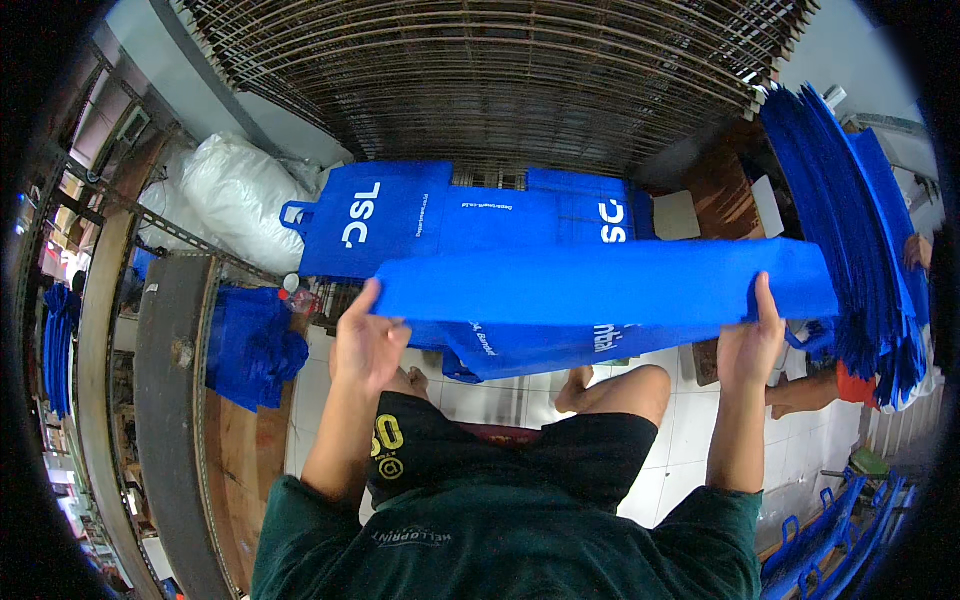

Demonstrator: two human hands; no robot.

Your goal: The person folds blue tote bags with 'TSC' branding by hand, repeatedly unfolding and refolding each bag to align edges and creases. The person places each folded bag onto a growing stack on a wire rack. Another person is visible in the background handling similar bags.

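Note:
A blue fabric bag [600,285] with white printing is stretched between my two hands, above my lap. My left hand [368,345] pinches its left end, with the thumb on top. At the right, my right hand [752,340] grips the bag near its other end, thumb upright against the front face. The fingers behind the cloth are partly hidden. Just beyond, another flat blue bag piece [375,215] with white printing and a small loop handle lies spread out in front of the rack.
A tall wire rack [500,80] stands ahead. White plastic sacks [240,185] and a bottle [298,295] are at the left, beside heaped blue cloth [250,345]. At the right hangs a thick stack of blue bags [850,230], touched by another person's hand [916,250].

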